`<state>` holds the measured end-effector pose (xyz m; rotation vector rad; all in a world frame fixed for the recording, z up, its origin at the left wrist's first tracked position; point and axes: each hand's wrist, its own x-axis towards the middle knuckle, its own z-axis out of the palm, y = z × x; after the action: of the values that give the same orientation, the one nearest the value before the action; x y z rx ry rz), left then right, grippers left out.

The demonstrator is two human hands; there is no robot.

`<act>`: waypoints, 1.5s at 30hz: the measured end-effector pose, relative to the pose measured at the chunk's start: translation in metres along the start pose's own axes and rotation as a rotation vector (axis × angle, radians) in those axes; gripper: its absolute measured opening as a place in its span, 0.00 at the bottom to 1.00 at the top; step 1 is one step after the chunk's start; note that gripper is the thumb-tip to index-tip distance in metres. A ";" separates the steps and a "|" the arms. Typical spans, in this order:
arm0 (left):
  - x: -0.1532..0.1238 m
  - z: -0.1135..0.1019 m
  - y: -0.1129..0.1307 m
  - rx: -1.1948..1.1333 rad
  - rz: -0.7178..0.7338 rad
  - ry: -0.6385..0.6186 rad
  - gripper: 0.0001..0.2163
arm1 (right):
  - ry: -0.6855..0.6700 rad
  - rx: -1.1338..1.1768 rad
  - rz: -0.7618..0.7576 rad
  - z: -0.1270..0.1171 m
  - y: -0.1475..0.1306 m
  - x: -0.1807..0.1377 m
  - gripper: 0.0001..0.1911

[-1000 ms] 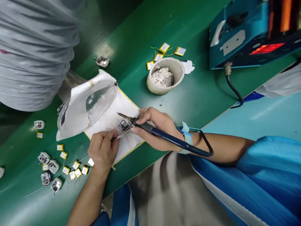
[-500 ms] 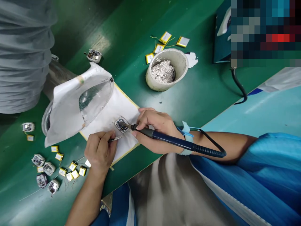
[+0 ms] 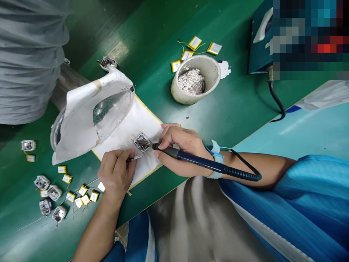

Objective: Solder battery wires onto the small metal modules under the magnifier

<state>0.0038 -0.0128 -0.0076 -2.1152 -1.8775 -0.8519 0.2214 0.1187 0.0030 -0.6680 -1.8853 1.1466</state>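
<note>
Head view: my right grip (image 3: pixel 187 143) is wrapped around a soldering iron (image 3: pixel 201 162) with a dark blue handle, and the metal tip reaches over a small open casing (image 3: pixel 140 137) with electronics inside; I cannot tell whether it touches. That casing sits on a white sheet (image 3: pixel 148 118) edged in yellow, between my two hands. My left grip (image 3: pixel 116 173) pinches a slim metal tool (image 3: pixel 135 157), its end just beside the casing's near side; contact there is unclear. A clear hood (image 3: pixel 116 105) draped in white stands at the sheet's left, near a ridged grey duct (image 3: pixel 29 65). Beyond the sheet, a pale bowl (image 3: pixel 177 94) of silvery bits (image 3: pixel 191 82) rests on the green table (image 3: pixel 234 102), four yellow-edged batteries (image 3: pixel 194 43) beside it. More batteries (image 3: pixel 94 196) and other open casings (image 3: pixel 54 193) lie to my left.
</note>
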 end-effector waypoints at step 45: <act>0.024 -0.022 -0.007 -0.269 -0.224 0.057 0.13 | 0.085 0.062 0.042 -0.006 -0.002 0.001 0.10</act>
<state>-0.0088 -0.0019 0.0218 -2.0190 -2.1011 -1.2637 0.2256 0.1215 0.0069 -0.7130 -1.7651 1.1804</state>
